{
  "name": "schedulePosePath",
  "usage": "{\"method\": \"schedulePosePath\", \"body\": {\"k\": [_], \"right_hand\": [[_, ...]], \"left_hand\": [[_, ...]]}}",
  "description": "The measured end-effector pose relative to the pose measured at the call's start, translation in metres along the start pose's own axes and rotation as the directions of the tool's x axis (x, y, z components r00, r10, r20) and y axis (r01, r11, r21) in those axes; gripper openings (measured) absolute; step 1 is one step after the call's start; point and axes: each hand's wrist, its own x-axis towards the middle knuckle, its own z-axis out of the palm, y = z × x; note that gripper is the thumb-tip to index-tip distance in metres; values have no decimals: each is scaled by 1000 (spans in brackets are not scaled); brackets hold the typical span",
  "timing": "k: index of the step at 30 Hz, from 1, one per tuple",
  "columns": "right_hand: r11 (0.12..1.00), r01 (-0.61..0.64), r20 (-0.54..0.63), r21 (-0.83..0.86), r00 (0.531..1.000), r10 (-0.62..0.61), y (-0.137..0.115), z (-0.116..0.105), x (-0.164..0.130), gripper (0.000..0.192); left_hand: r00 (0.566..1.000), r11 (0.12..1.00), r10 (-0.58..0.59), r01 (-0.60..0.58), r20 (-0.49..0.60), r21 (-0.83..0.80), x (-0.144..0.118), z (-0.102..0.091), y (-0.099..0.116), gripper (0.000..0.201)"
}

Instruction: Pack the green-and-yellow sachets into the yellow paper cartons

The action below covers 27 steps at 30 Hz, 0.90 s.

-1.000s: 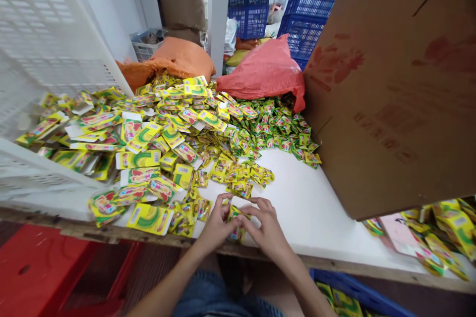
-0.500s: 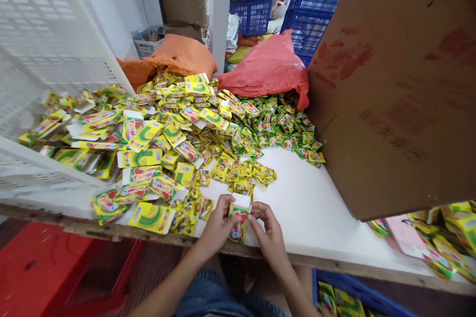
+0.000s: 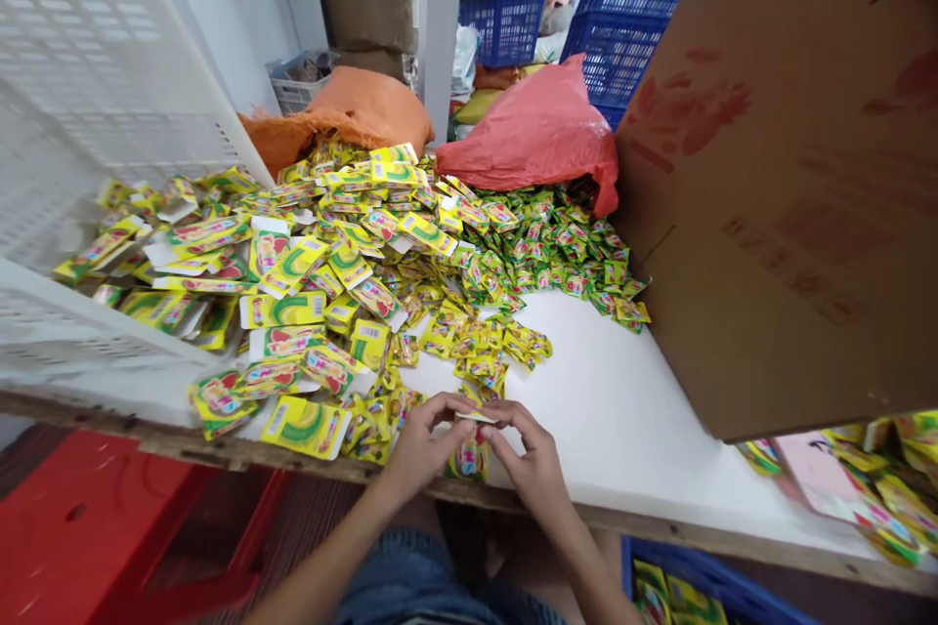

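Both of my hands meet at the table's near edge around one small yellow carton (image 3: 469,454) printed in red and green. My left hand (image 3: 419,444) pinches its left side; my right hand (image 3: 532,464) holds its right side, with fingers on the white top flap, which lies folded down. Just beyond my fingers lies a loose cluster of small yellow sachets (image 3: 484,347). Flat, unfolded yellow cartons (image 3: 304,425) lie to the left of my left hand.
A big heap of sachets and flat cartons (image 3: 381,234) covers the white table (image 3: 616,410) to the left and back. A large cardboard box (image 3: 791,176) stands at right, a white plastic crate (image 3: 88,98) at left, red and orange sacks (image 3: 534,132) behind. A blue crate (image 3: 696,586) sits below.
The carton's white top flap, standing up half a second ago, is now pressed down under my fingers. Both hands stayed at the table edge.
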Motion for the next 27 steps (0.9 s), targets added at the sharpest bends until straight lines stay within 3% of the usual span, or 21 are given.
{"method": "schedulePosePath", "body": {"k": [11,18,22,24,27], "right_hand": [[990,-126,-43,-56,991,124,-13,-1,11,18],[991,-128,-33,24,991,129,-5,1,-4,18],[995,-97,-37,21,995,97,-11,7,-5,19],[996,-81,-43,-42,996,80,-18,-8,-7,22],[950,-141,-71,-279,989,126,-19,-71,-27,24]], "left_hand": [[981,989,-64,87,-182,122,7,11,11,13],[996,999,-38,41,-84,33,-2,3,-1,18],[1000,993,3,-2,-6,121,-6,2,2,19],[999,979,43,-40,-8,200,-6,-3,7,26],[965,903,170,-70,-202,424,-2,-29,15,43]]}}
